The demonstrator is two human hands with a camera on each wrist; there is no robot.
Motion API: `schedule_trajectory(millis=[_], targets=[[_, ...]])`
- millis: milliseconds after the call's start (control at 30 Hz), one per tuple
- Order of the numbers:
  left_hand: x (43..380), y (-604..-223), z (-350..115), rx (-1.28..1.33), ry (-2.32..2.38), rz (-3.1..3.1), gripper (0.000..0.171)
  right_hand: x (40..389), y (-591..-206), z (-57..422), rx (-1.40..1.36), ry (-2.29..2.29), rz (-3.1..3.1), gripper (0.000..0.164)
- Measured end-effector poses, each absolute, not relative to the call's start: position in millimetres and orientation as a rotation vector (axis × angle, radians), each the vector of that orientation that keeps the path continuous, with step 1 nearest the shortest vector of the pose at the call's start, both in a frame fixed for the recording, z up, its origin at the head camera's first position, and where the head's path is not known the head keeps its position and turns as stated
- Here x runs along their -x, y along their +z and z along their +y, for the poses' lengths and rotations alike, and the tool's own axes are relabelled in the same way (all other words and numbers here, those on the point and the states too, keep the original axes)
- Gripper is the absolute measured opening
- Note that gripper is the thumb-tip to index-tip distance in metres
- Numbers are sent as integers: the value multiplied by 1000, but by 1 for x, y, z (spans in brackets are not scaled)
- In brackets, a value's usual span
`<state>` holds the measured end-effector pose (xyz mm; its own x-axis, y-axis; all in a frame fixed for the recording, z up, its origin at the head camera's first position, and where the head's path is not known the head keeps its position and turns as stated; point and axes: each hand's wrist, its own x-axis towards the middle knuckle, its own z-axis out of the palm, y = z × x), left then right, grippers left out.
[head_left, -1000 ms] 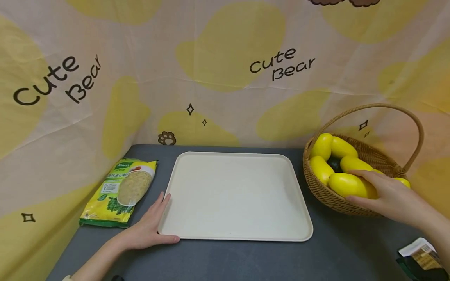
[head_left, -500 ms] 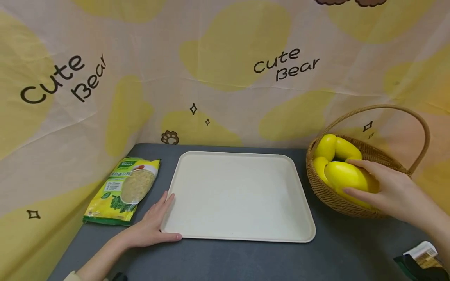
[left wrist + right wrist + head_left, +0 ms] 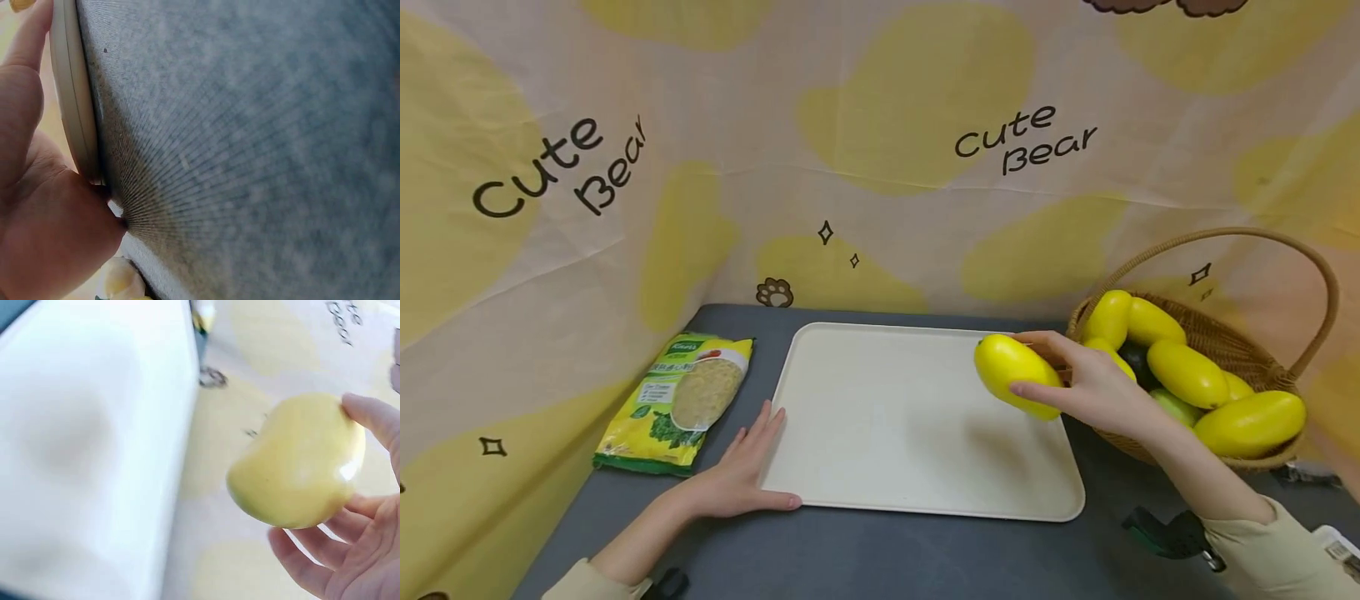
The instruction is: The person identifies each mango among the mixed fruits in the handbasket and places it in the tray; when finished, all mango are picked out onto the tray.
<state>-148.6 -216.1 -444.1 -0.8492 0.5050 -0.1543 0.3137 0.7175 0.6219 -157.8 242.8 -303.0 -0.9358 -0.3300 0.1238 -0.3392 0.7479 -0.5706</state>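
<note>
My right hand (image 3: 1101,392) grips a yellow mango (image 3: 1006,367) between thumb and fingers, over the right part of a cream tray (image 3: 865,417). A shadow falls on the tray below it. In the right wrist view the smooth mango (image 3: 300,462) shows a greenish tip, with the thumb on one end and fingers on the other side. My left hand (image 3: 735,477) rests at the tray's front left corner, fingers spread along the left rim and thumb along the front edge. The left wrist view shows that hand (image 3: 53,231) against the tray's rim (image 3: 76,100).
A wicker basket (image 3: 1232,329) with a tall handle stands at the right, holding several yellow mangoes, a dark fruit and a green one. At the left lies a yellow-green Knorr packet (image 3: 673,404). A patterned cloth (image 3: 880,150) hangs behind the grey table (image 3: 910,554).
The right hand has lifted the mango from the basket and carried it left over the tray. The left hand has kept its place on the tray corner. The head view has shifted slightly left.
</note>
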Motion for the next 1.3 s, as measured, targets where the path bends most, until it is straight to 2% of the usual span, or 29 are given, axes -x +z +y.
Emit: schedule_trajectory(millis=[200,433,633,900,1033,1300], targets=[[150,-446,-216,-665,871,2585,117,190,-334,210,-525,1239,-2978,65],[152,-448,-216,-682,865,2580,115,214,-362,174,-273,1612,-3043,76],[150,-447,-217,-670,868,2574,115,227,-381,147,-110,2077,-2916,78],[149,-448,-217,-655,862,2578,115,244,-412,119,-14,2603,-2587,67],[150,-449,-217,-659,871,2578,115,252,-421,106,64,2658,-2483,68],[150,-452,-219,-676,909,2600,114,258,-421,83,295,2416,-2507,69]])
